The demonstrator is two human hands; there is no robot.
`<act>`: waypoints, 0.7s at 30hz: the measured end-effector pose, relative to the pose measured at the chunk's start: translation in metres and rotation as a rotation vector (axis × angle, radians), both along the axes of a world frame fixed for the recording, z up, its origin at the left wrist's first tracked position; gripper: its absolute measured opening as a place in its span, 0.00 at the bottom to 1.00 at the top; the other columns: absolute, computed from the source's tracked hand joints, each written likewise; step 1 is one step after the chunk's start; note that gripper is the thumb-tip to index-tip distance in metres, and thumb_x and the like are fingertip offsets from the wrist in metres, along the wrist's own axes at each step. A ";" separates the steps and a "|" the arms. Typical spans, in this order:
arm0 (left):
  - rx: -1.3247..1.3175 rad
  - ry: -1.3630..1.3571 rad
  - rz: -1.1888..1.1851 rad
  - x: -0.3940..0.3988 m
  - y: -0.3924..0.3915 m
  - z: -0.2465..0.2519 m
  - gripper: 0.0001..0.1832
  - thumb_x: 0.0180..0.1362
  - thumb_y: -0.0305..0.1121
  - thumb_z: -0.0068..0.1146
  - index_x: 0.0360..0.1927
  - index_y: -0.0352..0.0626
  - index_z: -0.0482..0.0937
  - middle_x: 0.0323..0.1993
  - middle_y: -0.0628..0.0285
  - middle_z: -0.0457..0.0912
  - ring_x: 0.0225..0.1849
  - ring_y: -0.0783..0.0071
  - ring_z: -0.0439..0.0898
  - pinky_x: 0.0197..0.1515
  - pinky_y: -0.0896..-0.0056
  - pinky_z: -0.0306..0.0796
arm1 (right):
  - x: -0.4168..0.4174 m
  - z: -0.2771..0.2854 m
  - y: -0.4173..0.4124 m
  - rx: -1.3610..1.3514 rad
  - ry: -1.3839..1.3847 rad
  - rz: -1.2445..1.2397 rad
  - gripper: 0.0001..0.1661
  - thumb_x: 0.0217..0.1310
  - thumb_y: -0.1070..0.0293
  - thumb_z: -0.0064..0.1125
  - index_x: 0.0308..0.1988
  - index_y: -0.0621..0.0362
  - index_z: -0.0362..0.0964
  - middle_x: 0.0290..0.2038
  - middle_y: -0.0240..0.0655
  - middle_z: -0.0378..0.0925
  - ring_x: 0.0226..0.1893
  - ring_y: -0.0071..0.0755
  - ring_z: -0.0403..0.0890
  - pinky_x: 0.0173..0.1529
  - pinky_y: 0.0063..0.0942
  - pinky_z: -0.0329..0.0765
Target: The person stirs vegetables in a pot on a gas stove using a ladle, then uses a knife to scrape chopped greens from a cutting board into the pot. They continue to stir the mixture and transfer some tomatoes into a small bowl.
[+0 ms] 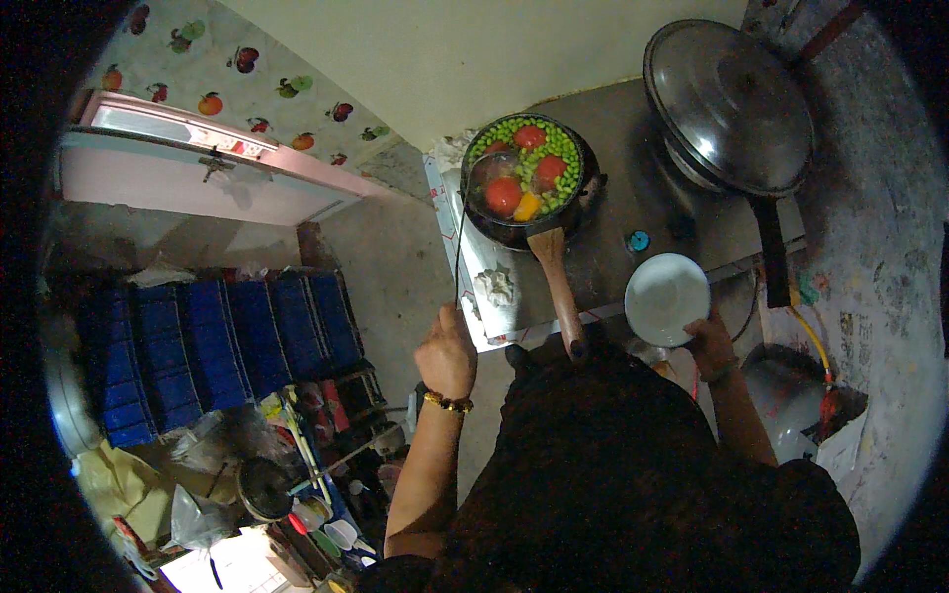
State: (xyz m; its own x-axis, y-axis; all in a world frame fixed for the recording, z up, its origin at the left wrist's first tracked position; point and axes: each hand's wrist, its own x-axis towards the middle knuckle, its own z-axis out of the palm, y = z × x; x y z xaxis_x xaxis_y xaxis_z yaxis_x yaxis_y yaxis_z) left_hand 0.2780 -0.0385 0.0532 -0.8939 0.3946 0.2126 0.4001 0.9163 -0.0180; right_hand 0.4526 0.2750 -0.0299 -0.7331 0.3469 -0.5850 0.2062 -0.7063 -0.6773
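Observation:
A saucepan (526,170) with a wooden handle sits on a dark stove and holds green peas or beans, several red tomatoes and a yellow piece. My left hand (447,352), a beaded bracelet at its wrist, grips the thin handle of a ladle (493,169) whose round head lies in the pan among the food. In my right hand (712,342) is a white bowl (666,298), held by its rim at the front edge of the counter. The bowl's inside shows no food.
A large lidded wok (730,104) with a black handle (772,252) stands at the back right. Crumpled white tissue (494,287) lies left of the saucepan's handle (560,289). Near the bowl is a small blue round thing (637,241). A gas cylinder (778,400) stands below right.

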 end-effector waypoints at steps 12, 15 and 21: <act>0.003 0.136 -0.104 0.000 -0.016 0.014 0.11 0.51 0.27 0.47 0.39 0.41 0.69 0.20 0.60 0.70 0.18 0.64 0.71 0.15 0.68 0.65 | -0.007 0.020 -0.006 0.022 0.108 0.054 0.40 0.37 0.69 0.55 0.55 0.56 0.52 0.46 0.39 0.63 0.49 0.40 0.64 0.54 0.37 0.62; -0.024 0.149 -0.129 0.002 -0.019 0.012 0.12 0.50 0.26 0.47 0.40 0.42 0.68 0.20 0.60 0.69 0.18 0.64 0.71 0.15 0.68 0.65 | -0.010 0.031 -0.009 0.047 0.093 0.050 0.39 0.37 0.67 0.55 0.54 0.56 0.52 0.46 0.40 0.63 0.49 0.39 0.64 0.54 0.37 0.62; -0.099 0.079 -0.126 -0.003 -0.012 0.011 0.12 0.49 0.26 0.46 0.39 0.41 0.67 0.20 0.59 0.69 0.19 0.63 0.72 0.17 0.67 0.66 | -0.009 0.016 -0.003 0.042 0.173 0.086 0.34 0.41 0.69 0.55 0.52 0.58 0.56 0.47 0.41 0.63 0.49 0.40 0.64 0.54 0.37 0.62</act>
State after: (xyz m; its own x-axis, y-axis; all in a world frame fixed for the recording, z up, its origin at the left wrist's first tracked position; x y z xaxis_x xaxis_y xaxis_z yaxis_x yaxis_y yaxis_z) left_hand 0.2746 -0.0509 0.0645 -0.8181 0.5247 0.2353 0.5053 0.8513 -0.1415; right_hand 0.4433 0.2716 -0.0136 -0.8492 0.3002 -0.4344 0.1426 -0.6616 -0.7361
